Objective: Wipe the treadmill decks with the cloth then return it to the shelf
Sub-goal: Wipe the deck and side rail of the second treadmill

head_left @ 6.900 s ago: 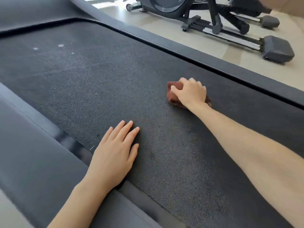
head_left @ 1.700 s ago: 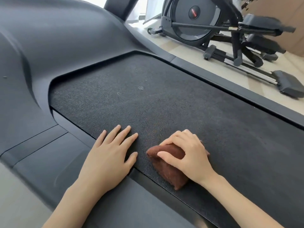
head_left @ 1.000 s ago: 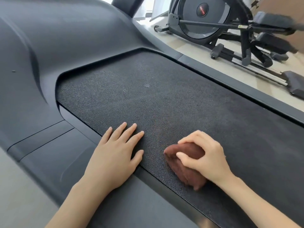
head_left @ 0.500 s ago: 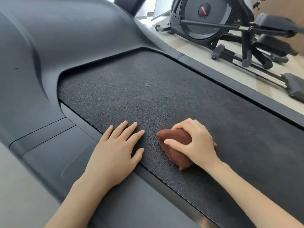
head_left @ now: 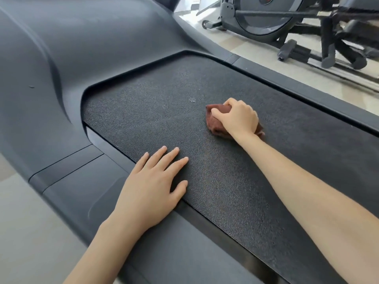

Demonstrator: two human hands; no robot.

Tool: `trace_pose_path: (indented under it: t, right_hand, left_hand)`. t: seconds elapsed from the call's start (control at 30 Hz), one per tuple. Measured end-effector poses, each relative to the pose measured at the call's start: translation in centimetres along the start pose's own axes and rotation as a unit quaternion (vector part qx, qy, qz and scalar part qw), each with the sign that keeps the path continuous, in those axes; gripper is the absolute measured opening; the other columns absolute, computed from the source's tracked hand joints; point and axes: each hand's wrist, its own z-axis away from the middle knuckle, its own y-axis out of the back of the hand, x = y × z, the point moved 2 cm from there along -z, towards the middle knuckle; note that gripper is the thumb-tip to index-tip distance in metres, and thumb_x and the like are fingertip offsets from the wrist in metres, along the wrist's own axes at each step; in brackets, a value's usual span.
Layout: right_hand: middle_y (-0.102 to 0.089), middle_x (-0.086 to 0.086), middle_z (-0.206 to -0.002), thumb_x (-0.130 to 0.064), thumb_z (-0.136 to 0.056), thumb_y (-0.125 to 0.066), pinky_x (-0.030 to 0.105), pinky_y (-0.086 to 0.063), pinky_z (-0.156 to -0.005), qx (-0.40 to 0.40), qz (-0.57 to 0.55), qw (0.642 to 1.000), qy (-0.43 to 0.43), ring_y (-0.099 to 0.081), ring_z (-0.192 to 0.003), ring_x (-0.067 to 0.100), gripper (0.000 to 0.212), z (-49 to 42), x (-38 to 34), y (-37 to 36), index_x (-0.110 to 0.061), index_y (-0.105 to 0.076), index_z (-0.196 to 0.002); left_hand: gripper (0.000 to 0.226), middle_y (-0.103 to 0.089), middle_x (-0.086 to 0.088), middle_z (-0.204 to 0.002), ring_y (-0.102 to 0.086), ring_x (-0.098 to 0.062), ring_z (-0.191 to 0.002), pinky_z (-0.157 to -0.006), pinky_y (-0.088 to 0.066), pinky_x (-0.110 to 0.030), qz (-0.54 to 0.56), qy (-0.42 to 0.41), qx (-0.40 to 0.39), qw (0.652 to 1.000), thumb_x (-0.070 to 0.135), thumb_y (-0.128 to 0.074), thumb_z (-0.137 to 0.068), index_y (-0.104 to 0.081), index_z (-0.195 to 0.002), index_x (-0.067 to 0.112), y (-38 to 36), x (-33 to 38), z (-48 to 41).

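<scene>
The brown cloth (head_left: pixel 215 121) is bunched on the treadmill deck (head_left: pixel 143 115), right of a white spot (head_left: pixel 192 100). It looks soft and light, best held from the top. It is squeezed in the grip of the right hand (head_left: pixel 239 117). The left hand (head_left: pixel 151 186) is laid flat nearer.

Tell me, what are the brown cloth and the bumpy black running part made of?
The cloth looks like soft, fuzzy fabric, perhaps terry or microfibre: it bunches into folds under the right hand. The treadmill belt looks like matte black rubber or a similar plastic, with a fine pebbled grain all over. Which of the two it is cannot be told from looks.
</scene>
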Motion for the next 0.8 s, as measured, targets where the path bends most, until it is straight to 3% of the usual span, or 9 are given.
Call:
trace_pose_path:
  t: [0.07,0.13,0.27,0.33,0.43,0.53,0.63,0.7,0.8]
  right_hand:
    - [-0.064,0.005,-0.100,-0.057,-0.078,-0.059,0.036,-0.039,-0.086,0.008,-0.002,0.999,0.038,-0.057,-0.099,0.029,0.036,1.7,-0.5,0.2,-0.025,-0.063,-0.094]
    - [-0.063,-0.001,-0.090,-0.057,-0.076,-0.060,0.034,-0.039,-0.082,0.009,-0.040,0.990,0.133,-0.057,-0.091,0.023,0.033,5.1,-0.2,1.1,-0.027,-0.061,-0.087]
    - [-0.059,-0.010,-0.082,-0.061,-0.070,-0.054,0.027,-0.040,-0.073,-0.046,-0.097,0.965,0.240,-0.056,-0.082,0.011,0.035,7.0,1.5,2.6,-0.029,-0.061,-0.083]
    - [-0.060,-0.008,-0.084,-0.060,-0.071,-0.056,0.027,-0.039,-0.071,-0.046,-0.085,0.970,0.223,-0.057,-0.084,0.013,0.035,3.9,2.1,2.1,-0.028,-0.063,-0.084]
    - [-0.062,0.000,-0.094,-0.054,-0.079,-0.062,0.031,-0.038,-0.072,0.012,-0.040,0.993,0.113,-0.059,-0.094,0.026,0.031,-2.5,3.0,0.2,-0.025,-0.063,-0.090]
    - [-0.061,0.013,-0.113,-0.055,-0.082,-0.056,0.041,-0.041,-0.087,0.032,0.007,0.999,-0.014,-0.055,-0.107,0.036,0.040,-7.9,2.0,-2.3,-0.021,-0.063,-0.102]
    - [-0.055,0.015,-0.125,-0.054,-0.084,-0.052,0.046,-0.035,-0.097,0.026,0.026,0.995,-0.089,-0.048,-0.117,0.040,0.045,-11.0,-1.2,-4.7,-0.022,-0.060,-0.114]
    - [-0.053,0.016,-0.126,-0.053,-0.084,-0.051,0.047,-0.034,-0.098,0.019,0.029,0.996,-0.083,-0.046,-0.118,0.040,0.045,-11.8,-3.5,-5.9,-0.023,-0.058,-0.116]
    - [-0.057,0.016,-0.118,-0.053,-0.084,-0.053,0.045,-0.038,-0.095,-0.010,0.000,1.000,0.010,-0.051,-0.112,0.039,0.040,-10.7,-6.8,-6.3,-0.024,-0.061,-0.110]
  left_hand:
    - [0.055,-0.005,0.021,-0.154,0.003,-0.003,-0.142,-0.117,0.002,-0.031,0.002,0.002,-0.011,1.000,0.060,-0.020,-0.090,-0.015,-0.143,0.046,0.3,-0.8,-0.2]
    - [0.061,-0.006,0.021,-0.154,0.001,-0.003,-0.142,-0.117,0.001,-0.031,-0.001,0.014,-0.015,1.000,0.063,-0.013,-0.083,-0.016,-0.142,0.048,1.0,-2.9,-0.8]
    - [0.072,-0.012,0.017,-0.154,-0.005,-0.006,-0.143,-0.117,-0.001,-0.030,-0.027,0.059,-0.010,0.998,0.072,0.000,-0.077,-0.019,-0.142,0.047,3.1,-8.7,-1.3]
    - [0.081,-0.017,0.016,-0.153,-0.010,-0.007,-0.142,-0.116,-0.001,-0.029,-0.034,0.081,-0.008,0.996,0.071,-0.001,-0.069,-0.024,-0.141,0.044,3.8,-10.4,-0.9]
    - [0.081,-0.019,0.016,-0.152,-0.010,-0.005,-0.142,-0.116,0.002,-0.027,-0.028,0.099,-0.006,0.995,0.070,-0.004,-0.069,-0.027,-0.141,0.043,4.1,-10.8,-0.7]
    - [0.079,-0.011,0.019,-0.154,-0.002,-0.002,-0.142,-0.117,0.004,-0.029,-0.036,0.102,-0.003,0.994,0.070,0.001,-0.069,-0.019,-0.142,0.046,3.6,-10.5,-1.0]
    - [0.077,-0.010,0.020,-0.153,0.000,-0.001,-0.142,-0.117,0.003,-0.029,-0.027,0.103,0.006,0.994,0.071,0.000,-0.071,-0.018,-0.142,0.048,3.3,-10.8,-1.7]
    - [0.076,-0.011,0.021,-0.153,-0.001,-0.001,-0.142,-0.117,0.001,-0.028,-0.016,0.102,0.009,0.995,0.071,-0.003,-0.071,-0.020,-0.142,0.048,3.2,-10.8,-2.3]
    - [0.068,-0.010,0.023,-0.153,0.000,0.000,-0.142,-0.117,-0.001,-0.026,-0.009,0.105,0.021,0.994,0.069,-0.012,-0.076,-0.019,-0.141,0.049,3.1,-10.8,-3.0]
